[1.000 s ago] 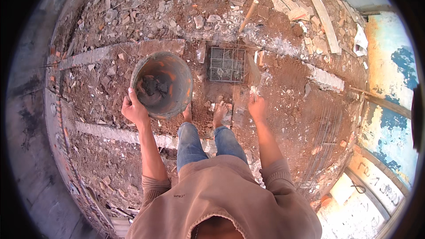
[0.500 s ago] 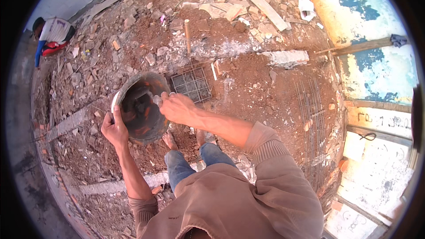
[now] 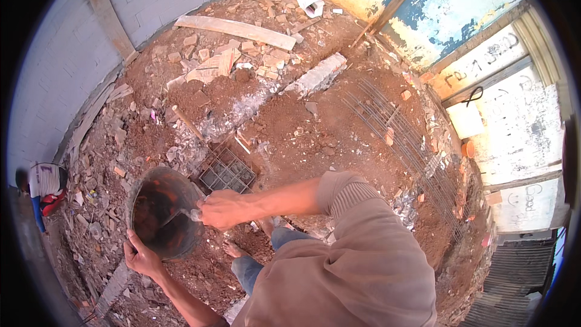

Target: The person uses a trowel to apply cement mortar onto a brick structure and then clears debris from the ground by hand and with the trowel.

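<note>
A dark, mortar-stained bucket (image 3: pixel 189 189) is tipped so that its inside faces me, with a grey smear and orange patches within. My left hand (image 3: pixel 143 256) is closed on its lower left rim, thumb over the edge. Wrapped round the handle of a trowel (image 3: pixel 194 214), my right hand (image 3: pixel 221 209) keeps the blade inside the bucket. Just beyond my right hand, a steel rebar grid (image 3: pixel 227 172) sits in a square pit with wet grey concrete showing between the bars. A wooden stake (image 3: pixel 187 122) leans beside the pit.
Broken bricks (image 3: pixel 266 63) and a long plank (image 3: pixel 236 30) lie ahead. Rebar rods (image 3: pixel 399 139) stretch along the right, near a peeling painted wall (image 3: pixel 423 30). A person (image 3: pixel 47 186) crouches at the far left. My bare foot (image 3: pixel 233 248) is below the pit.
My view has swung to the right, so the scene has shifted left and turned. Both hands still hold the bucket and trowel; the trowel blade sits lower across the bucket's inside.
</note>
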Available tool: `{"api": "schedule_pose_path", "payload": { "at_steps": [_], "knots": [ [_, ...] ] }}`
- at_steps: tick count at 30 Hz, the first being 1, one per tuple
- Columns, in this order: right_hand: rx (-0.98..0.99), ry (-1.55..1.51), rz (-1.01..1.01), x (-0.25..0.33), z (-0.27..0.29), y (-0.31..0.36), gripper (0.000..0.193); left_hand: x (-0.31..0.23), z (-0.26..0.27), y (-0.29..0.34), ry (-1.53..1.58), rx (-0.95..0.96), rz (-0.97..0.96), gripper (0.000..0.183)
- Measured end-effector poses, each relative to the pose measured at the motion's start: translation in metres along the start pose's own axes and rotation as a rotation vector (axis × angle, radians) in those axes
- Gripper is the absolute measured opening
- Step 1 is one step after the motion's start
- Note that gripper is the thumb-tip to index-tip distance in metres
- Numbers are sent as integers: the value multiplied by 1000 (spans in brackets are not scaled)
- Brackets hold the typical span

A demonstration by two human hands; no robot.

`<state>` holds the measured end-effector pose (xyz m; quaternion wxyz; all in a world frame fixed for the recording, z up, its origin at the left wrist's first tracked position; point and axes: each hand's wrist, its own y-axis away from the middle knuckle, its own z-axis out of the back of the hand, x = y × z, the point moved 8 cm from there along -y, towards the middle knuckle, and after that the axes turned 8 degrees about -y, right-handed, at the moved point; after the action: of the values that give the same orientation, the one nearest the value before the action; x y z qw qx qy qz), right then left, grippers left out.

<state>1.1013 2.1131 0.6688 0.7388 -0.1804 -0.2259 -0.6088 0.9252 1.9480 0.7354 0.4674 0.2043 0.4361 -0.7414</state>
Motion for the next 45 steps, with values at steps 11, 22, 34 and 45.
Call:
{"api": "schedule_pose_path", "payload": {
  "at_steps": [11, 22, 34, 45],
  "knots": [
    [-337, 53, -314, -2, 64, 18, 13, -84, -10, 8, -9, 39, -336, 30],
    [-155, -1688, -524, -12, -22, 9, 31, -119, 12, 10, 203, 118, -531, 39],
    [-198, -1926, -466, -25, 11, 54, 31, 54, 44, 27, 245, -407, 293, 53],
    [-415, -11, -930, -221, -43, 114, 34, 117, 70, 90, 107, -395, 512, 51]
  ]
}}
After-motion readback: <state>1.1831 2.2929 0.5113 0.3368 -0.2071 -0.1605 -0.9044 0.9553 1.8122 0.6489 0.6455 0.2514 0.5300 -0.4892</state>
